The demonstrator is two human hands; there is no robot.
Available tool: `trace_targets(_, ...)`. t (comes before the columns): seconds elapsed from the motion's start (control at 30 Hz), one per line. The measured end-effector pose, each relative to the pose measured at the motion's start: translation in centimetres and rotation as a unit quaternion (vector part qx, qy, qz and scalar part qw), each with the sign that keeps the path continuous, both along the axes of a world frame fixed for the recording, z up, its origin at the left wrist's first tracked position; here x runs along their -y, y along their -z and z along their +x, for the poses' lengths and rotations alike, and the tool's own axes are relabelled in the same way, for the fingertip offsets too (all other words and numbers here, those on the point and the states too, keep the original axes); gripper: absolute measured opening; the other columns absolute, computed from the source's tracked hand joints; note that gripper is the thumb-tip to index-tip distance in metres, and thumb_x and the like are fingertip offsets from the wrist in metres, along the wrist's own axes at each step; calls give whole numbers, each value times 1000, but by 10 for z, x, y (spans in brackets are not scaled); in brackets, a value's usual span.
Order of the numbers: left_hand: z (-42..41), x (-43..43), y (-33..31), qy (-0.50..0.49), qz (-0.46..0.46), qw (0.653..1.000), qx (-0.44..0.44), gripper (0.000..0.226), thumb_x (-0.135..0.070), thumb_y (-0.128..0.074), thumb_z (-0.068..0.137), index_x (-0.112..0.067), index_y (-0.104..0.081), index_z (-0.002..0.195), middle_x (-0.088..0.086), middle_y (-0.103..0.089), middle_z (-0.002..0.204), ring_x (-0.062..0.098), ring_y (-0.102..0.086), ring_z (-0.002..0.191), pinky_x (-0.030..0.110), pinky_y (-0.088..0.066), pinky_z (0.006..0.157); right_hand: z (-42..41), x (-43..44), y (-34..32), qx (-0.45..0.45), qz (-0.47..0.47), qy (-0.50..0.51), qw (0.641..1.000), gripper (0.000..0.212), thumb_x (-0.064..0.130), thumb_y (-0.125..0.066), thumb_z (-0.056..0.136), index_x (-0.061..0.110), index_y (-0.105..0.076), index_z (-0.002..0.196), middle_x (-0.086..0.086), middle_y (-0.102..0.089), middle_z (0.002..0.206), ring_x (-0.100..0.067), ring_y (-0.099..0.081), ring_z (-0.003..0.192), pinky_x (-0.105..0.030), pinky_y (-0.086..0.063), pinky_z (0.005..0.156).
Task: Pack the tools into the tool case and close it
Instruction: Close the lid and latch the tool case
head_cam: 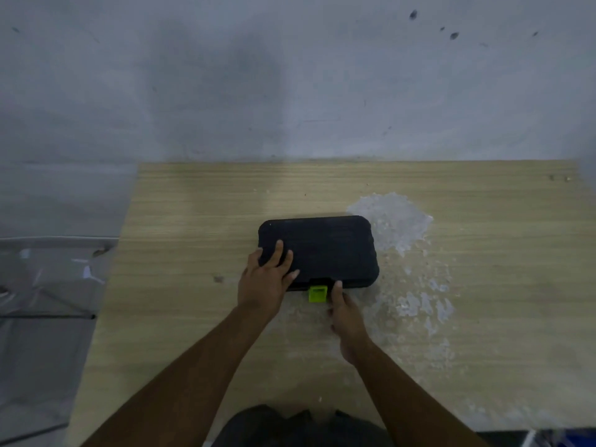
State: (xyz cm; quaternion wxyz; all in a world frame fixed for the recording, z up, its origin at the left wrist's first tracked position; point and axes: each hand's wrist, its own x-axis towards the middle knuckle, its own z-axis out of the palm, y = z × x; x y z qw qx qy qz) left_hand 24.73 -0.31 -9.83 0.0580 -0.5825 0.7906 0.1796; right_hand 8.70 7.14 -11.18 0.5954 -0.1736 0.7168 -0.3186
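A black tool case [325, 246] lies flat on the wooden table [180, 221] with its lid down. Its bright green latch [317, 293] sticks out from the front edge, flipped toward me. My left hand [267, 279] rests flat on the lid's front left corner, fingers spread. My right hand [345, 312] sits on the table just right of the latch, with its thumb touching the case's front edge beside the latch and its fingers curled. No tools are visible outside the case.
A patch of white, flaking residue [393, 224] spreads over the table right of the case and trails toward the front. A grey wall [290, 75] stands behind the table. Clear plastic sheeting [48, 279] lies off the table's left edge.
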Motion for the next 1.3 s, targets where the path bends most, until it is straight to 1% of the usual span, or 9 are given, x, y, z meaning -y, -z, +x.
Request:
trace_targets(0.13,0,-1,0,-7,10,1000,-8,52,-47,-23,97,-28,-30,145,-1,-21,158,25,-16,145,50,-9,119,-7,1,-4,7,4,-25,1000,53,62,-31,93,24,-68,92,-1,-59,89,-16,-49,76,-30,-38,65)
trace_targets(0.33,-1,-1,-5,-5,15,1000,-2,52,-46,-24,97,-28,-29,146,-1,-20,158,26,-17,145,50,-10,119,-5,17,-16,62,1,-22,998,17,29,-56,92,17,-66,86,-1,-61,86,-17,-54,82,-35,-40,71)
trace_targets(0.47,0,-1,-8,2,13,1000,17,52,-46,-21,98,-29,-27,146,-1,-18,159,26,-17,145,48,-14,118,-4,11,-8,-17,-31,-36,999,29,38,-56,93,11,-67,86,-4,-64,83,-18,-60,79,-33,-45,66)
trace_targets(0.6,-5,-3,-17,-3,1,996,85,52,-50,-20,100,-29,-19,149,-7,-7,161,32,-14,141,36,-31,109,-5,5,5,-125,-63,-68,988,43,53,-57,87,11,-67,86,-6,-70,78,-23,-67,73,-42,-54,65)
trace_targets(0.8,-16,-6,-21,-7,28,995,97,88,-79,-21,82,-22,-20,149,4,-7,161,43,-16,137,48,-30,109,-7,3,12,-194,-57,-106,974,52,58,-53,87,8,-62,73,-9,-64,67,-23,-60,64,-33,-42,58)
trace_targets(0.93,-27,-5,-19,-12,29,990,139,94,-78,-26,82,-14,-13,150,11,-2,161,49,-14,138,51,-31,109,-7,5,15,-215,-61,-138,965,36,45,-59,89,10,-63,81,-6,-65,77,-23,-60,72,-33,-42,62)
trace_targets(1.07,-29,-6,-16,-6,30,990,141,93,-76,-26,84,-12,-12,150,12,-1,161,49,-12,139,51,-37,104,-12,9,16,-240,-66,-152,957,18,25,-65,85,14,-57,73,2,-56,66,-17,-53,63,-23,-35,50)
trace_targets(1.2,-24,-8,-11,-12,23,992,125,92,-76,-26,84,-14,-11,150,9,0,161,47,-10,139,49,-42,99,-12,10,23,-261,-34,-133,955,26,31,-66,84,13,-55,70,3,-51,58,-11,-47,51,-24,-33,46)
trace_targets(1.3,-25,-8,-9,-13,21,993,119,91,-75,-26,84,-15,-11,150,8,0,161,46,-9,140,48,-42,100,-7,16,33,-325,48,-113,938,27,43,-60,85,17,-64,80,-3,-63,71,-21,-59,62,-28,-41,55)
